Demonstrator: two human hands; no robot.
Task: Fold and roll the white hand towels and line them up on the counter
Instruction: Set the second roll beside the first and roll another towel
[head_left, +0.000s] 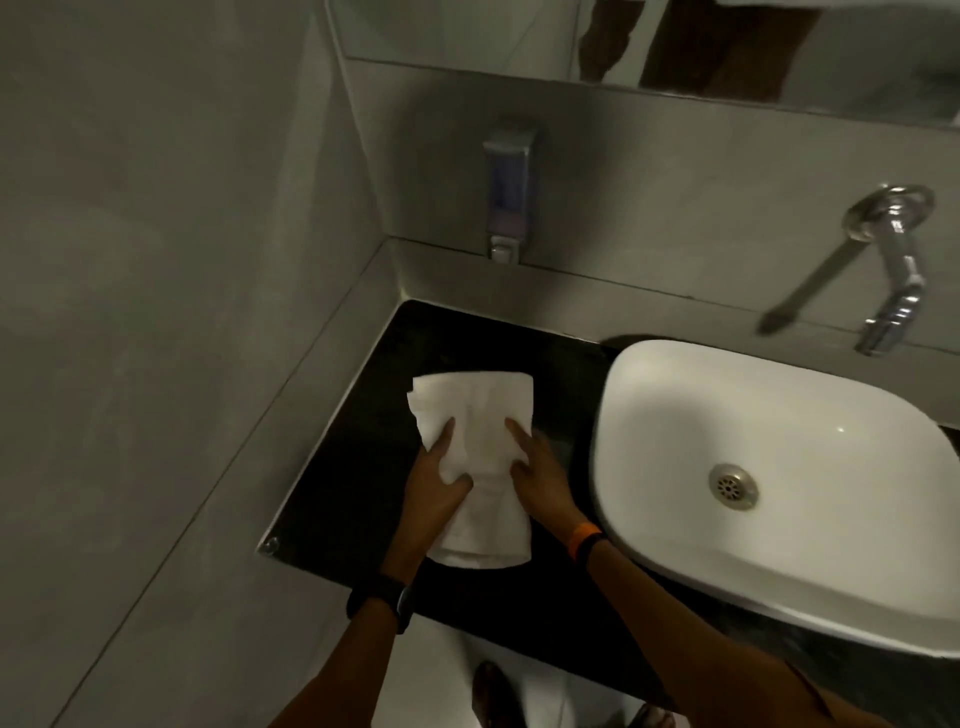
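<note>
One white hand towel (478, 415) lies folded into a long strip on the black counter (363, 467), left of the sink. My left hand (439, 483) rests on its left side, fingers spread and pressing on the cloth, thumb across the middle. My right hand (535, 467) presses on the right edge with the index finger stretched forward. The near end of the towel hangs close to the counter's front edge. No other towel is in view.
A white basin (675, 395) with a metal drain (733, 486) fills the counter's right half. A chrome wall tap (896, 270) sticks out above it. A soap dispenser (509, 192) hangs on the back wall. Grey walls close the left side and back.
</note>
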